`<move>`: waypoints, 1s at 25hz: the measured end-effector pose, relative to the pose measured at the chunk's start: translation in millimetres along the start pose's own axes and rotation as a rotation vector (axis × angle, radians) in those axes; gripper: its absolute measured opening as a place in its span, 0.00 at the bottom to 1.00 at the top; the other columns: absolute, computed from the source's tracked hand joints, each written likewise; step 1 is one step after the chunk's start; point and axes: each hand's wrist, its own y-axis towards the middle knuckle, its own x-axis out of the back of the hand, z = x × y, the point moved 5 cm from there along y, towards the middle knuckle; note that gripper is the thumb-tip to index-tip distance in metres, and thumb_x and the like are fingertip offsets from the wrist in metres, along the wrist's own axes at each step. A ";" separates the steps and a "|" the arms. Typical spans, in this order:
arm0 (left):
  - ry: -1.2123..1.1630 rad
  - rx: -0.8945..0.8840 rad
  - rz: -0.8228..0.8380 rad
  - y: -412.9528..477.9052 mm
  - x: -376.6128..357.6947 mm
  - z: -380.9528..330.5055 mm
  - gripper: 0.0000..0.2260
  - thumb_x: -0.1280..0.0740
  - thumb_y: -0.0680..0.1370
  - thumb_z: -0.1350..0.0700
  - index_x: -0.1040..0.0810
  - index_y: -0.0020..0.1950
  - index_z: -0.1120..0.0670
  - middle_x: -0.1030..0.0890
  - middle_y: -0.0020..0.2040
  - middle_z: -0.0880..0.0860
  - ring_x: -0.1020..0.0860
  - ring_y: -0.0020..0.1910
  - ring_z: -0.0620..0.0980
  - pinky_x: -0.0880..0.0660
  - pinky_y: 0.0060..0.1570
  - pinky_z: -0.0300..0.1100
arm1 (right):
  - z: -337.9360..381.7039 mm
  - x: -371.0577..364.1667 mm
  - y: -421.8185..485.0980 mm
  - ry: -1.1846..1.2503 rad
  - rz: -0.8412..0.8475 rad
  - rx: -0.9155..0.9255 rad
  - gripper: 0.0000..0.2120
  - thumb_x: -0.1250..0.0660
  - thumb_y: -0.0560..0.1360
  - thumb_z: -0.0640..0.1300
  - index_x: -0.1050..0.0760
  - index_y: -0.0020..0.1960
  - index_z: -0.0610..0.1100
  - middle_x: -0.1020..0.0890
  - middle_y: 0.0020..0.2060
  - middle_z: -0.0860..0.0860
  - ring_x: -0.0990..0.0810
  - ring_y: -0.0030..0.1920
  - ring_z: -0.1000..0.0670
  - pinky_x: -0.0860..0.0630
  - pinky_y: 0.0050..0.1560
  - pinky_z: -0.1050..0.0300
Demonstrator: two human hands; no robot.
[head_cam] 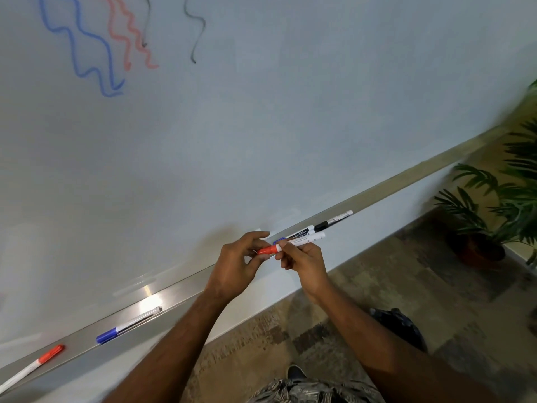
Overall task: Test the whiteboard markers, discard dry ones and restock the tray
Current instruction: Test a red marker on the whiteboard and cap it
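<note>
I hold a white marker with a red cap (302, 241) level in front of the whiteboard (261, 126). My right hand (303, 261) grips its white barrel. The fingers of my left hand (236, 264) pinch the red cap (268, 250), which is on the marker. Just behind my hands, a blue-capped marker (296, 235) and a black-capped marker (334, 221) lie on the metal tray (186, 289). Further left on the tray lie another blue-capped marker (128, 325) and a red-capped one (32, 366). Blue, red and black squiggles (122, 39) mark the board's upper left.
A potted palm (499, 210) stands on the patterned carpet (377, 286) at the right, near the board's end. A dark shoe or bag (401, 327) sits on the floor below my right forearm. My own shoe (296, 373) shows at the bottom.
</note>
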 end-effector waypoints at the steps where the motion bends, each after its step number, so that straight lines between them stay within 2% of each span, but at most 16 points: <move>1: -0.015 0.005 -0.007 2.0 -1.7 -4.0 0.18 0.26 0.74 0.61 0.22 0.63 0.51 0.15 0.50 0.45 0.19 0.47 0.42 0.26 0.50 0.25 | 0.4 2.3 -1.3 0.010 0.002 0.004 0.06 0.33 0.79 0.41 0.18 0.48 0.39 0.16 0.35 0.45 0.21 0.33 0.49 0.23 0.40 0.56; 5: -0.040 0.006 0.032 8.7 -17.5 -12.9 0.20 0.26 0.73 0.64 0.24 0.61 0.47 0.16 0.46 0.42 0.18 0.45 0.39 0.27 0.47 0.24 | 0.4 18.5 -7.8 0.041 -0.032 -0.007 0.08 0.34 0.79 0.42 0.19 0.47 0.39 0.16 0.34 0.46 0.22 0.33 0.52 0.24 0.39 0.58; 8: -0.045 -0.006 0.097 13.5 -34.4 -20.3 0.19 0.26 0.73 0.64 0.25 0.59 0.48 0.18 0.43 0.37 0.20 0.45 0.33 0.28 0.46 0.23 | -1.7 34.2 -12.9 0.052 -0.053 -0.013 0.09 0.35 0.80 0.42 0.18 0.45 0.40 0.17 0.34 0.45 0.23 0.33 0.52 0.25 0.40 0.57; 13: -0.057 -0.048 0.183 29.2 -63.2 -37.8 0.19 0.26 0.74 0.63 0.26 0.61 0.50 0.16 0.45 0.40 0.21 0.44 0.30 0.28 0.48 0.22 | 9.4 68.1 -16.8 0.029 -0.123 0.036 0.10 0.35 0.80 0.43 0.18 0.48 0.39 0.17 0.34 0.46 0.22 0.33 0.51 0.24 0.39 0.58; 15: -0.030 -0.067 0.227 34.1 -78.0 -42.0 0.18 0.27 0.75 0.61 0.26 0.62 0.49 0.15 0.48 0.43 0.21 0.44 0.31 0.29 0.48 0.22 | 13.3 81.7 -18.9 -0.118 -0.180 0.047 0.13 0.35 0.80 0.47 0.18 0.45 0.39 0.17 0.31 0.48 0.22 0.29 0.53 0.25 0.35 0.61; 17: -0.001 -0.081 0.295 37.1 -96.0 -43.4 0.17 0.28 0.76 0.60 0.26 0.63 0.48 0.16 0.50 0.43 0.21 0.45 0.33 0.27 0.49 0.24 | 12.9 100.6 -27.0 -0.461 -0.255 0.083 0.18 0.36 0.80 0.54 0.18 0.40 0.43 0.18 0.29 0.51 0.24 0.26 0.56 0.28 0.32 0.63; 19: 0.052 -0.113 0.401 37.8 -117.2 -43.8 0.15 0.30 0.78 0.60 0.25 0.62 0.47 0.16 0.52 0.44 0.19 0.47 0.37 0.23 0.51 0.33 | 16.7 118.3 -40.6 -0.886 -0.322 0.310 0.18 0.36 0.79 0.55 0.21 0.37 0.45 0.20 0.28 0.54 0.26 0.28 0.57 0.32 0.33 0.63; 21: 0.146 -0.157 0.525 35.8 -141.7 -44.7 0.14 0.31 0.79 0.58 0.26 0.63 0.48 0.16 0.54 0.46 0.19 0.51 0.42 0.23 0.53 0.38 | 16.7 131.8 -52.2 -1.159 -0.304 0.534 0.12 0.36 0.78 0.53 0.20 0.44 0.46 0.19 0.38 0.53 0.25 0.39 0.56 0.32 0.42 0.61; 23: 0.196 -0.195 0.616 32.6 -169.0 -47.8 0.14 0.32 0.79 0.57 0.26 0.64 0.49 0.17 0.55 0.47 0.19 0.53 0.45 0.26 0.53 0.35 | -1.1 154.0 -53.2 -1.302 -0.212 0.464 0.17 0.39 0.77 0.56 0.22 0.56 0.47 0.20 0.51 0.51 0.25 0.51 0.52 0.30 0.54 0.56; 24: 0.205 -0.216 0.645 30.8 -181.2 -49.3 0.14 0.32 0.79 0.57 0.26 0.64 0.49 0.17 0.56 0.47 0.19 0.53 0.46 0.25 0.53 0.36 | -14.5 165.4 -53.5 -1.318 -0.158 0.348 0.19 0.40 0.78 0.57 0.24 0.61 0.47 0.21 0.54 0.49 0.24 0.54 0.49 0.29 0.56 0.53; 25: 0.210 -0.240 0.671 28.7 -193.9 -51.0 0.14 0.32 0.79 0.57 0.25 0.64 0.48 0.17 0.56 0.47 0.19 0.53 0.47 0.24 0.54 0.38 | -28.6 177.8 -56.2 -1.318 -0.128 0.223 0.19 0.41 0.79 0.57 0.27 0.64 0.47 0.20 0.54 0.47 0.22 0.54 0.46 0.27 0.55 0.51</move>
